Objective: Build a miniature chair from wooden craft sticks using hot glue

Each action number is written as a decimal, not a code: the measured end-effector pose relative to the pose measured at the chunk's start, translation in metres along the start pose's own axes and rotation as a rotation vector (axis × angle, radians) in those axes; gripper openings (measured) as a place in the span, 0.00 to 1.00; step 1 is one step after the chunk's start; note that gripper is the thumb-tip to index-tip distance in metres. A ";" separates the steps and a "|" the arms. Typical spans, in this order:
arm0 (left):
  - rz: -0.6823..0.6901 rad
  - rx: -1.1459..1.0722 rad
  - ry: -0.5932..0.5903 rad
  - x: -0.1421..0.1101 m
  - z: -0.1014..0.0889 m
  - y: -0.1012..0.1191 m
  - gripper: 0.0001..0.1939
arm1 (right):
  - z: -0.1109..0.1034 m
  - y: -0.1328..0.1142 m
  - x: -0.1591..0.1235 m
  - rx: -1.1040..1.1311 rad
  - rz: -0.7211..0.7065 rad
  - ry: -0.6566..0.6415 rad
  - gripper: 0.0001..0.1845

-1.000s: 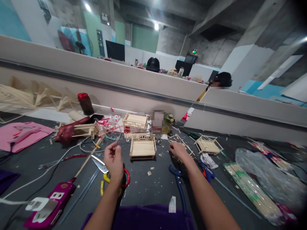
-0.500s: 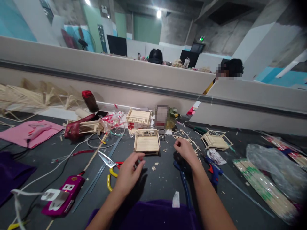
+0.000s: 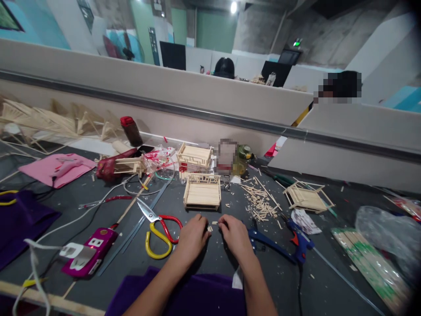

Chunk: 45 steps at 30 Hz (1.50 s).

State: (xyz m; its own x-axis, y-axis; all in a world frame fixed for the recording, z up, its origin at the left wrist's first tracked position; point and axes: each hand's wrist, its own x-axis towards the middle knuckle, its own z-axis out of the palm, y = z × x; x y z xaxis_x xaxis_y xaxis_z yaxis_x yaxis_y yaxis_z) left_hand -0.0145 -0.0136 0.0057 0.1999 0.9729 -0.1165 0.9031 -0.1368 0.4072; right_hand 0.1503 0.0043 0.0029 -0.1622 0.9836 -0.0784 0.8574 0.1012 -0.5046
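Observation:
My left hand (image 3: 194,235) rests low over the dark table, fingers curled in, beside a few short wooden stick pieces (image 3: 212,227). Facing it from the other side of those pieces is my right hand (image 3: 235,235), its thumb and fingers drawn together. Whatever sits in either hand's fingertips is too small or hidden to make out. Just beyond both hands stands a small wooden stick model (image 3: 202,193) with a flat slatted deck and a back railing. Scissors (image 3: 161,230) with red and yellow handles lie close to my left wrist, blades pointing away.
Loose stick pieces (image 3: 261,202) are heaped right of centre. Blue-handled cutters (image 3: 272,243) and a blue glue gun (image 3: 299,245) lie right of my arm. Another stick frame (image 3: 309,196) stands behind them. A magenta power strip (image 3: 92,250) with cords is at left; a partition (image 3: 164,105) runs behind.
My right hand has come left and nearer, away from the loose stick pile. My left hand has shifted right, uncovering the scissors' handles. Both hands now meet around the short pieces.

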 end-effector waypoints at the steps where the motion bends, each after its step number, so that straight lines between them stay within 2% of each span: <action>1: 0.003 -0.015 0.010 0.001 0.003 0.000 0.07 | 0.000 0.001 -0.001 0.001 -0.006 -0.018 0.10; 7: 0.036 -0.134 0.039 0.002 0.012 -0.005 0.10 | 0.005 0.000 -0.003 0.023 -0.075 -0.048 0.13; 13: 0.054 -0.229 0.075 0.003 0.014 -0.008 0.09 | 0.007 -0.005 -0.003 0.080 -0.052 -0.028 0.12; 16: 0.101 -0.372 0.154 0.004 0.014 -0.007 0.07 | 0.006 -0.005 -0.003 0.279 -0.053 0.016 0.10; 20: 0.184 -0.612 0.255 0.004 0.013 -0.004 0.10 | 0.009 -0.004 -0.001 0.580 -0.025 0.039 0.06; 26: 0.107 -0.776 0.339 0.004 0.015 0.000 0.07 | 0.012 -0.009 0.002 0.855 0.005 0.106 0.06; 30: 0.133 -0.819 0.384 0.004 0.016 -0.002 0.09 | 0.011 -0.015 0.001 0.955 0.084 0.104 0.10; 39: 0.241 -0.794 0.423 0.004 0.011 -0.007 0.10 | 0.008 -0.013 -0.002 0.974 0.016 0.068 0.13; 45: 0.289 -0.688 0.460 0.003 0.011 -0.007 0.10 | 0.002 -0.012 -0.002 0.787 -0.095 0.126 0.11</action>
State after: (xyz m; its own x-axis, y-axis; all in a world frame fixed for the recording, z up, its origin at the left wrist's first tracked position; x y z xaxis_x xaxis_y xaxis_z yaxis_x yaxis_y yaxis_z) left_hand -0.0162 -0.0117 -0.0077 0.0787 0.9165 0.3921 0.3813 -0.3911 0.8376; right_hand 0.1390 0.0011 0.0073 -0.1207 0.9903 0.0688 0.2391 0.0963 -0.9662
